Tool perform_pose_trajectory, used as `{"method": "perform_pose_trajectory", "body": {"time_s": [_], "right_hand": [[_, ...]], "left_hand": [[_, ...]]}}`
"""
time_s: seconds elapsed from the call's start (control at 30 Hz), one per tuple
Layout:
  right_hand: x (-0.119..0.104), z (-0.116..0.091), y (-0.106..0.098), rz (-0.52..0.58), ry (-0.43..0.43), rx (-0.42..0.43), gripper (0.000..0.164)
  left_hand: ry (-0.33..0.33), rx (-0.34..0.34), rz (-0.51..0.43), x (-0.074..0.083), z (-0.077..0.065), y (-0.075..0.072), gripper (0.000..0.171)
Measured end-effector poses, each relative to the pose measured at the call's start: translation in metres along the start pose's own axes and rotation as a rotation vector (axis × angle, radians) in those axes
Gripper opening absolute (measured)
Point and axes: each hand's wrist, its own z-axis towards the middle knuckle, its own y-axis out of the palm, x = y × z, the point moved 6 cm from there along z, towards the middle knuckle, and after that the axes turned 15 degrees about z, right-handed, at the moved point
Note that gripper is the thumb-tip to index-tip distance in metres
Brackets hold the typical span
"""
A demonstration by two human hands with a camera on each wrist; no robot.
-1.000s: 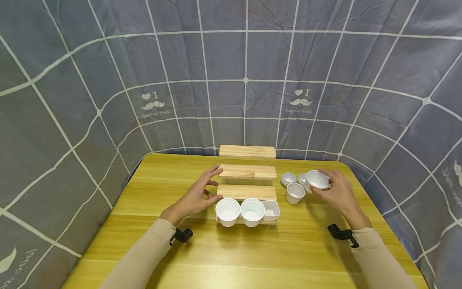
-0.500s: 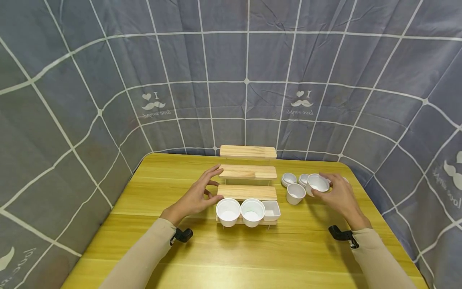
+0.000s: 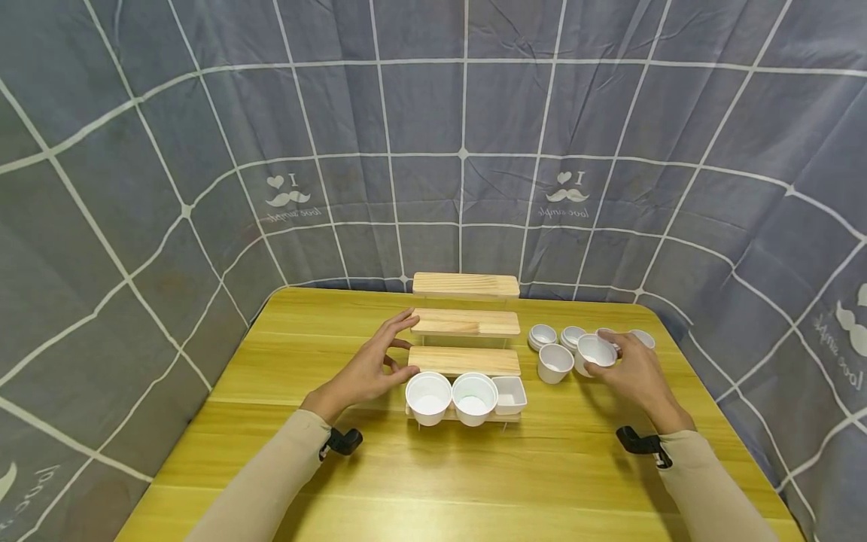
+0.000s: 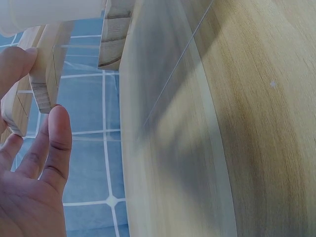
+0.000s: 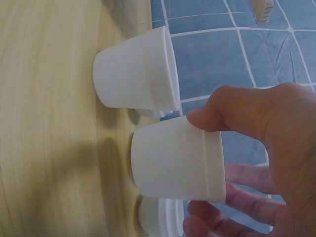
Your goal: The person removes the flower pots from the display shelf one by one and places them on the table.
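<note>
In the head view my right hand (image 3: 633,369) pinches the rim of a white round cup (image 3: 596,355) between thumb and fingers. The right wrist view shows this held cup (image 5: 173,163) close over the table, beside another white cup (image 5: 133,71). My left hand (image 3: 369,369) is spread at the left end of a stepped wooden stand (image 3: 464,360), its thumb and fingertips right at the plank ends. Two larger white cups (image 3: 429,397) and a small square white dish (image 3: 510,394) stand on the lowest step.
Near the right hand are a smaller white cup (image 3: 555,363), low round white containers (image 3: 542,336) and another white container (image 3: 643,339) farther right. The upper planks (image 3: 465,284) rise toward the back. A grey gridded curtain (image 3: 460,188) surrounds the wooden table (image 3: 467,482).
My right hand has lowered the held cup slightly toward the table and toward me, uncovering containers behind it. The left hand has stayed at the stand.
</note>
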Motion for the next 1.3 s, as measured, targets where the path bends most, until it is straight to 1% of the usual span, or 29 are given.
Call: {"method": "perform_pose_trajectory", "body": {"time_s": [0.13,0.43,0.93,1.3], "right_hand": [[0.003,-0.001,0.001,-0.003,0.004,-0.005,0.074],[0.007,-0.001,0.005,0.004,0.008,-0.046,0.079],[0.010,-0.002,0.011,-0.008,-0.011,-0.061,0.076],[0.015,-0.001,0.013,-0.019,0.023,-0.078,0.078]], "left_hand": [[0.002,0.000,-0.005,0.000,0.000,0.000,0.092],[-0.011,-0.004,-0.001,0.000,0.000,0.000,0.092],[-0.012,-0.005,-0.007,0.000,-0.001,-0.001,0.092],[-0.015,-0.002,0.001,-0.001,-0.001,-0.001,0.093]]}}
